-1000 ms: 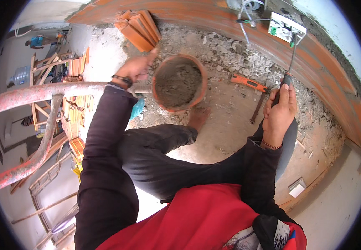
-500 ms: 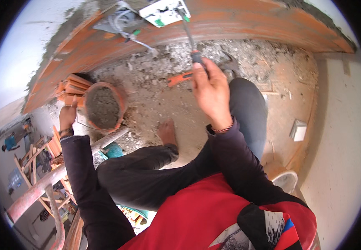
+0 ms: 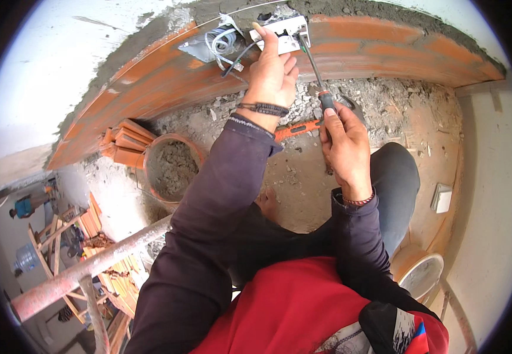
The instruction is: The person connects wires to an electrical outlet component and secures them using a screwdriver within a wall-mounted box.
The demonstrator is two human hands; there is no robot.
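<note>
Wall: orange brick [image 3: 385,56] curving across the top, with grey mortar along its upper edge.
Bucket: round orange bucket [image 3: 173,168] holding grey mortar, on the rubble-strewn floor.
Bricks: a small stack of orange bricks [image 3: 127,144] just beside the bucket, against the wall.
Level: an orange tool [image 3: 296,128] lying on the floor, partly hidden.
Scaffold pipe: rusty reddish pipe [image 3: 90,265] slanting across the lower left.
White block: small pale square object [image 3: 442,197] on the floor at right.
Second bucket: pale-rimmed bucket [image 3: 422,274] at lower right.
</note>
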